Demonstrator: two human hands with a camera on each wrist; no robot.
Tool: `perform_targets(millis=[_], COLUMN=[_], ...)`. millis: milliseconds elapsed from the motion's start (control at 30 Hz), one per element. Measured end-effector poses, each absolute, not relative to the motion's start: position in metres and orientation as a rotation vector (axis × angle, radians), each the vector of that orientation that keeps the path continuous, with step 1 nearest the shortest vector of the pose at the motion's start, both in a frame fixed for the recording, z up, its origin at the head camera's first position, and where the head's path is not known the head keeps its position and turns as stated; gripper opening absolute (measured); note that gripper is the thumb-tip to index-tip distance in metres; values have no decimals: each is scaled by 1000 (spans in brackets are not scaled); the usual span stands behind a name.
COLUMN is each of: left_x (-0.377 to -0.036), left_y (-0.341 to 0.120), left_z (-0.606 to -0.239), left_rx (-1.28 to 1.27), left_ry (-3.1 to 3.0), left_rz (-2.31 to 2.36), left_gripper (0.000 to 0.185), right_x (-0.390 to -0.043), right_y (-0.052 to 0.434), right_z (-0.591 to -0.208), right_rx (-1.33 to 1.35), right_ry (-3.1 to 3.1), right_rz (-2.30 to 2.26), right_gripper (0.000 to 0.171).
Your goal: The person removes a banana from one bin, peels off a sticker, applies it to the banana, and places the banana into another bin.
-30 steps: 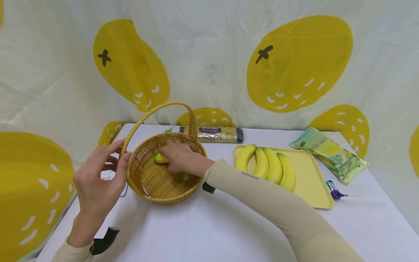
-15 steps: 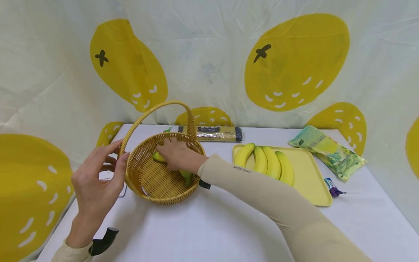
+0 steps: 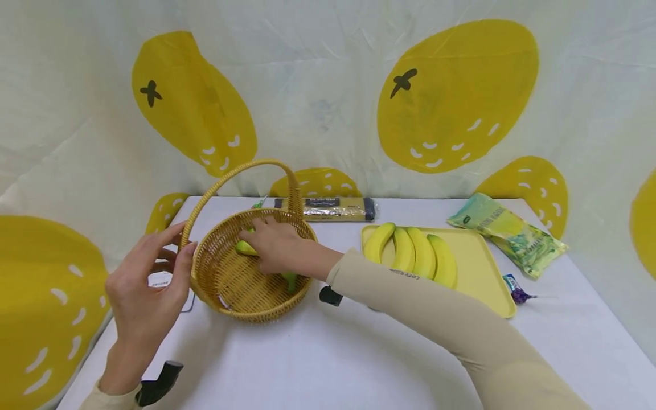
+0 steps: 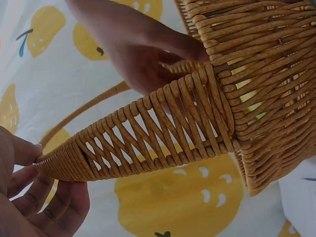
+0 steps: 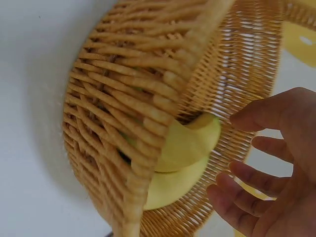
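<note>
A woven basket [image 3: 251, 285] with a tall arched handle [image 3: 236, 171] stands on the white table. My left hand [image 3: 148, 285] pinches the left side of that handle between thumb and fingers, also seen in the left wrist view. Over the basket's bowl reaches my right hand [image 3: 279, 246], its fingers spread. In the right wrist view, two yellow bananas [image 5: 185, 148] lie together in the basket, and the loosely bent fingers [image 5: 237, 202] are apart from them. From the head, my right hand hides most of this fruit; only greenish-yellow ends [image 3: 290, 282] show.
Right of the basket, a yellow tray [image 3: 479, 267] bears several bananas [image 3: 422, 253]. A green-yellow packet [image 3: 512, 233] and a purple-wrapped lollipop [image 3: 519, 290] lie beside it. A gold-and-black plastic-wrapped roll [image 3: 335, 209] lies at the back. A patterned cloth [image 3: 318, 85] hangs behind.
My right hand shifts only slightly within the basket, and more of one banana's green end shows than a second ago. The left hand keeps holding the handle. The head view has turned slightly.
</note>
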State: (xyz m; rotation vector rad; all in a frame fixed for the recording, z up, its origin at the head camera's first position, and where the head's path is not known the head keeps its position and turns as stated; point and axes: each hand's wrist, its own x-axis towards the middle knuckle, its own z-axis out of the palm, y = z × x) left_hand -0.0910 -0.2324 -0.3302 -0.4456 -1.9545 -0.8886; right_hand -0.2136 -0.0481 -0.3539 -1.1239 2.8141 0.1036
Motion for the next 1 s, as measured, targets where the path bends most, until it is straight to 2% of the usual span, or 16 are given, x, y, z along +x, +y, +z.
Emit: perform_targets(millis=[233,667,1000], left_x=[-88,-86,-86], left_y=[-233,-234,-232], left_z=[-332,-333,-331], left_rx=[-424,-421,-431], left_ry=[-1948,-1990,-1975], left_rz=[-885,-867,-863], left_gripper=[36,41,40], right_x=[-201,-191,-184], right_y=[-23,61,124], right_z=[-334,-316,-319], right_rx=[-1186,-1259,-1136], right_ry=[2829,2977,3085], right_rz=[-55,-374,-521], right_gripper=[69,61,60])
